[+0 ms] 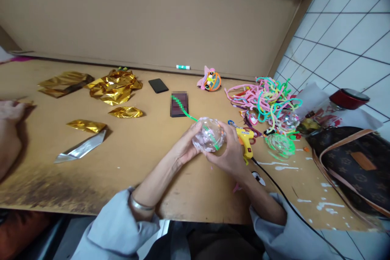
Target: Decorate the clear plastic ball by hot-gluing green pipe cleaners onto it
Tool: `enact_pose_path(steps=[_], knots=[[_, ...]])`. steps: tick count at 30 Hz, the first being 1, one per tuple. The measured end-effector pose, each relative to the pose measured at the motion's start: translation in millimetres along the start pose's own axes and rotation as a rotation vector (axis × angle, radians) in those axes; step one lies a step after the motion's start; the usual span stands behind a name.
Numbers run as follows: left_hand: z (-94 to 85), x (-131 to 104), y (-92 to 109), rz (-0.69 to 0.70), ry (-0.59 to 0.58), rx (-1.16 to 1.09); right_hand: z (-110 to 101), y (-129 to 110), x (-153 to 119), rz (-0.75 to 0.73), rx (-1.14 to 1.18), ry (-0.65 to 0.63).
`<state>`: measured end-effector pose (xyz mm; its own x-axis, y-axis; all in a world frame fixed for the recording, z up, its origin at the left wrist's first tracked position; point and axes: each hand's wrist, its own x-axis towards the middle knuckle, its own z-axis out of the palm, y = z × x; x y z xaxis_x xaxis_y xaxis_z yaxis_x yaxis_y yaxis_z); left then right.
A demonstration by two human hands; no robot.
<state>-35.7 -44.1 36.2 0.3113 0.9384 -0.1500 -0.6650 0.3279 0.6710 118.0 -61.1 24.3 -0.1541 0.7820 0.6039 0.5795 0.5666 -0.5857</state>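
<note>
A clear plastic ball (pixel 210 133) is held above the table between my two hands. My left hand (pixel 186 142) cups it from the left and below. On the other side, the fingers of my right hand (pixel 230 148) curve around the ball. A green pipe cleaner (pixel 189 116) sticks out from the ball to the upper left, and more green shows on the ball's lower right. Just right of my right hand lies a yellow hot glue gun (pixel 246 142), its black cord running toward the lower right.
Pink, green and yellow pipe cleaners (pixel 258 99) are heaped at right, near a green-wound ball (pixel 280 145), a brown handbag (pixel 356 162) and a red-lidded jar (pixel 349 99). Gold foil (pixel 117 87), a phone (pixel 158 85) and a decorated ball (pixel 211 80) lie behind. Another person's hand (pixel 12 118) is at left.
</note>
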Motion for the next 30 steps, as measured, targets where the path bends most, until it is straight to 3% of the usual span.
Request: enact_pose_path(steps=[8, 18, 30], knots=[[6.6, -7, 1, 0.104, 0.029, 0.176, 7, 14, -10, -0.005, 0.147, 0.062], [16.4, -8, 4, 0.176, 0.057, 0.204, 13, 19, -18, 0.052, 0.21, 0.093], [7.7, -6, -2, 0.232, 0.041, 0.335, 18, 19, -23, 0.083, 0.176, 0.127]])
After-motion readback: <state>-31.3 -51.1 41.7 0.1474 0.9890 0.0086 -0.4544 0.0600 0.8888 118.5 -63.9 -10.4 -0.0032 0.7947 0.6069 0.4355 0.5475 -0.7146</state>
